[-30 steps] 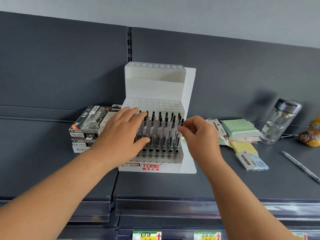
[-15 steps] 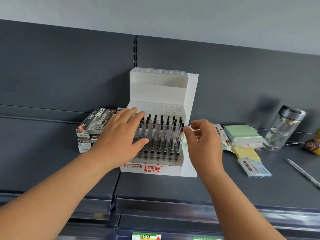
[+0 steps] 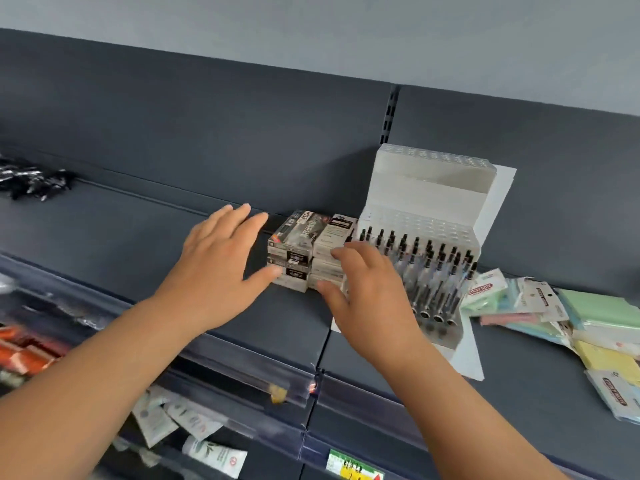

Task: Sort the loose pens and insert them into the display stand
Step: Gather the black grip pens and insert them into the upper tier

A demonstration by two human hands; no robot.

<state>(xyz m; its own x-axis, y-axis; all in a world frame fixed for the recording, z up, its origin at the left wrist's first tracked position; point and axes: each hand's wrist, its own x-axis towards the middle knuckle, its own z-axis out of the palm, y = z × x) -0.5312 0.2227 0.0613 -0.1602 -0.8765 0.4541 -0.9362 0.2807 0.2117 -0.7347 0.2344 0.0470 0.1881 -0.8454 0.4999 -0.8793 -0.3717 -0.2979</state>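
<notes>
Seemingly between insertions, both hands are held open, nothing grasped: left hand [image 3: 218, 271] beside the boxes [image 3: 301, 237], right hand [image 3: 370, 299] before the display stand [image 3: 433, 181] at three o'clock, pens [image 3: 426, 265] seated in its lower tier. Loose pens must likely be fetched next.

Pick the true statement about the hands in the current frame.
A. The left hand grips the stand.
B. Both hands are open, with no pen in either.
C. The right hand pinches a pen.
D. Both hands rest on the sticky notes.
B: the left hand and right hand both show spread fingers with no pen in them, close to the boxes beside the stand.
</notes>
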